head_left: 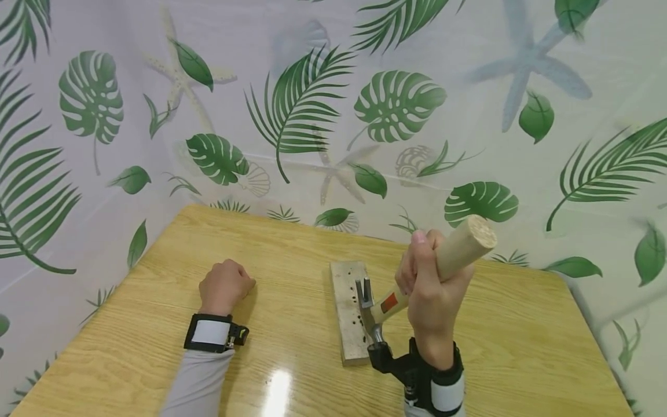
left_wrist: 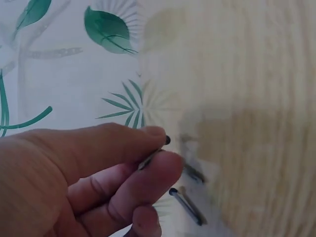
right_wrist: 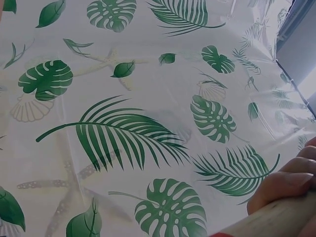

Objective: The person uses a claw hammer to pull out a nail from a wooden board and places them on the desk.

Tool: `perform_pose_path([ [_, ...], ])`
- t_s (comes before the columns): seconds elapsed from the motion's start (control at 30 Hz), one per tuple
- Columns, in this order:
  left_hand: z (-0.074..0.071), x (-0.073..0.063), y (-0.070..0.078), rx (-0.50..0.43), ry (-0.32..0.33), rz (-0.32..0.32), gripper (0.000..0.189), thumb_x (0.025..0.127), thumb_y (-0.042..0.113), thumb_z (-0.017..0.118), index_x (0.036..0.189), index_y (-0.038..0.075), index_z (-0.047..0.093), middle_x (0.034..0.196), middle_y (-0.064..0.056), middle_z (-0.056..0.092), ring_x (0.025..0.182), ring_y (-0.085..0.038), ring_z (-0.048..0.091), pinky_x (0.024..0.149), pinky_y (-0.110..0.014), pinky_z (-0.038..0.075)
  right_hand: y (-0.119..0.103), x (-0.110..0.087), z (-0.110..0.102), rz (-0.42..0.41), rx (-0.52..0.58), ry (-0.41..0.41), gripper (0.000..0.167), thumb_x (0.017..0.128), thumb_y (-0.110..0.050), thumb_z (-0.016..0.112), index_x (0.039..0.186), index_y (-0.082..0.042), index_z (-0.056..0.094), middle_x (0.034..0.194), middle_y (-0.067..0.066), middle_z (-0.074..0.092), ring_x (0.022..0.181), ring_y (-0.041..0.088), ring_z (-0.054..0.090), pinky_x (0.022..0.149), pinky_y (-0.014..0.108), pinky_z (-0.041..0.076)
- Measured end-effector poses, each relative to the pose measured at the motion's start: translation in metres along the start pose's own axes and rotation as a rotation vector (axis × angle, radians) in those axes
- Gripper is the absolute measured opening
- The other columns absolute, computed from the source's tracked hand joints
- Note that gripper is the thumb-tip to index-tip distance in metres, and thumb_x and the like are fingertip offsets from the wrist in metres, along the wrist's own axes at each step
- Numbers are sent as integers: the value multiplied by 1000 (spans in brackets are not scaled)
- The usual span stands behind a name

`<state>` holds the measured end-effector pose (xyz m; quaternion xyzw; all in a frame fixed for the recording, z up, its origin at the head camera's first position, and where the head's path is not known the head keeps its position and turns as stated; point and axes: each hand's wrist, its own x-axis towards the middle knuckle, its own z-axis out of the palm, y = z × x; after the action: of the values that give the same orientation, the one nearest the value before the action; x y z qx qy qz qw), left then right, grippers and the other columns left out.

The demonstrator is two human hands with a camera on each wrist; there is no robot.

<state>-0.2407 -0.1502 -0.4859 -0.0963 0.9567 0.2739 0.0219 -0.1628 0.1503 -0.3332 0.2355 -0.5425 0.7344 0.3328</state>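
In the head view my right hand (head_left: 432,284) grips the wooden handle of a claw hammer (head_left: 461,249), its butt end tilted up. The steel hammer head (head_left: 367,310) overlaps the right edge of a pale wooden block (head_left: 345,289) with several small dark holes. Left of the block, my left hand (head_left: 226,284) is low over the table. The left wrist view shows that left hand (left_wrist: 113,173) pinching a small nail (left_wrist: 168,140) between thumb and fingers. Another nail (left_wrist: 186,206) lies just beyond the fingertips. Only the right fingers (right_wrist: 286,185) and part of the handle show in the right wrist view.
A yellow wood-grain table (head_left: 292,249) carries the block. A white leaf-patterned sheet (head_left: 323,104) hangs behind it and along both sides. Light glares off the tabletop near the front.
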Motion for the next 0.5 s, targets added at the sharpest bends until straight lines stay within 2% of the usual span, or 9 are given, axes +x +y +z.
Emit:
perform_pose_path([
  [0.1,4,0,1,21,22,9,40,88,17,69,50,14,56,50,4,44,48,-14,42,44,-28,34,1,0,0,-3,0,-4,39,99,1,51,63,3,36,47,0,35,34,11,29,31,28,21],
  [0.23,9,1,3,30,45,25,36,86,16,71,53,14,60,51,5,46,50,-15,44,45,-29,34,2,1,0,-3,-9,-8,40,99,0,51,62,3,36,47,0,35,34,11,29,31,28,22],
  [0.5,14,0,7,42,67,21,38,86,15,72,50,15,57,51,6,42,50,-14,42,43,-28,31,3,1,-1,5,-3,-15,40,100,-1,51,63,2,36,47,0,35,33,10,29,31,27,21],
])
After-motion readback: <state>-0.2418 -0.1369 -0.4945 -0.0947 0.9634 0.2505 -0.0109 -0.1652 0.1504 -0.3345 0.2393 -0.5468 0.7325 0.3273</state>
